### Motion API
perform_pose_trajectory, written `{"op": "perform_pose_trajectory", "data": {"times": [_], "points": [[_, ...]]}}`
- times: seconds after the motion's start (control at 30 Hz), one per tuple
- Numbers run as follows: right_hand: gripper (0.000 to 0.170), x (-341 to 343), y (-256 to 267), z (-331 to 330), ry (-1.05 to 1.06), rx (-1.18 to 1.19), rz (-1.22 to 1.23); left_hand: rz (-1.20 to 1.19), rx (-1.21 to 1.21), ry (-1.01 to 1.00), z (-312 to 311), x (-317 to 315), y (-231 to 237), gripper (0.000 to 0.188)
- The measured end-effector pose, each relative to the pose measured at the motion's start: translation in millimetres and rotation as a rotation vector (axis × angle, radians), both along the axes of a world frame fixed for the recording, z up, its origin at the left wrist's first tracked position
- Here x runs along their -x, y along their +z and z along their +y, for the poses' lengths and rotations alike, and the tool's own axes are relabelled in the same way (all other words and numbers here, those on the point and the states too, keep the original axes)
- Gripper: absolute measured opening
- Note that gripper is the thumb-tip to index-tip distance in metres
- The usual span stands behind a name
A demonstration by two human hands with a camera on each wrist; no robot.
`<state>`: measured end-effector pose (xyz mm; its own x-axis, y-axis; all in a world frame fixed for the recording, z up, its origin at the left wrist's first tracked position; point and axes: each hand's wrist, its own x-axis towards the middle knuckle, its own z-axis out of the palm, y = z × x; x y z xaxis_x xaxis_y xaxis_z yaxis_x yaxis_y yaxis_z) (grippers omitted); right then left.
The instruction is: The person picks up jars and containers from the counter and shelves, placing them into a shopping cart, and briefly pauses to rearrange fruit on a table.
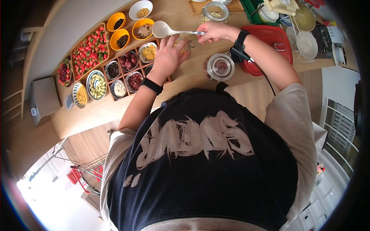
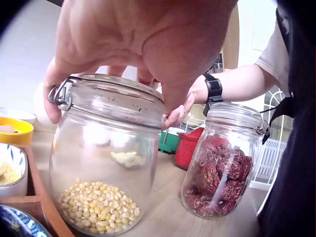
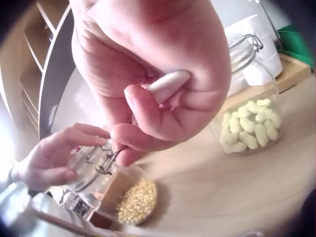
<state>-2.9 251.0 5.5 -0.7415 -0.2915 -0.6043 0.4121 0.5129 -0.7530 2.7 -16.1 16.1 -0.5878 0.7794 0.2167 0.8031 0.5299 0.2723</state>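
Observation:
My left hand (image 1: 167,57) lies over the top of a glass clip-top jar (image 2: 106,148), gripping its lid with fingers on one side and thumb on the other. Yellow corn kernels (image 2: 98,205) cover the jar's bottom, and its wire clasp (image 2: 61,98) shows beside the fingers. In my right hand (image 1: 216,31) is a white spoon (image 1: 162,29), held by its patterned handle with the bowl pointing left, beyond the left hand. The right wrist view shows the handle end (image 3: 170,86) within curled fingers. A second clip-top jar (image 2: 219,168) holds wrinkled dark-red fruit, near my body.
A jar of pale, peanut-shaped pieces (image 3: 251,126) stands farther back. To the left are a divided wooden box (image 1: 115,98) with small bowls, yellow bowls (image 1: 116,22) and a strawberry tray (image 1: 106,36). A red basin (image 1: 266,34) and green rack (image 1: 252,15) stand right.

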Motion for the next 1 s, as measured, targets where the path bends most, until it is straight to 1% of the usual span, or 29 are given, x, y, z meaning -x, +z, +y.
{"op": "perform_pose_trajectory", "data": {"times": [0.1,0.2,0.4,0.5,0.57,0.6,0.67,0.73,0.8,0.83,0.9,0.93,1.0], "points": [[0.017,-1,-6,4,-0.015,0.059,-0.006,-0.01,0.002,-0.008,0,3,-5,0.046],[0.02,-1,-14,6,-0.001,0.053,0.01,-0.009,0.018,-0.007,0,1,-2,0.047],[0.019,-3,-24,5,-0.018,0.085,-0.032,0.028,0.033,-0.001,0,-2,0,0.051],[0.019,-4,-27,4,-0.025,0.1,-0.013,0.039,0.052,-0.008,1,-2,0,0.054],[0.019,-5,-29,4,-0.025,0.102,-0.011,0.02,0.049,0.016,1,-4,-1,0.062],[0.019,-4,-29,3,-0.023,0.102,-0.007,0.022,0.051,0.013,3,-4,-2,0.062],[0.02,-6,-29,1,-0.032,0.104,-0.008,-0.013,0.002,0.099,7,-6,-3,0.07],[0.021,-6,-29,1,-0.043,0.104,-0.01,-0.014,0.032,0.103,8,-7,1,0.072],[0.026,-6,-28,2,-0.02,0.043,-0.019,-0.016,0.064,0.106,9,-8,1,0.073],[0.026,-6,-27,3,-0.022,0.044,-0.019,0.014,0.083,0.113,8,-8,-2,0.072],[0.034,-4,-26,3,0.037,-0.04,-0.053,0.042,0.104,0.12,8,-8,-3,0.071],[0.034,-3,-28,4,0.036,-0.039,-0.053,0.045,0.107,0.119,9,-8,-2,0.07],[0.041,1,-29,3,0.086,-0.075,-0.031,0.049,0.111,0.119,9,-8,-1,0.069]]}}
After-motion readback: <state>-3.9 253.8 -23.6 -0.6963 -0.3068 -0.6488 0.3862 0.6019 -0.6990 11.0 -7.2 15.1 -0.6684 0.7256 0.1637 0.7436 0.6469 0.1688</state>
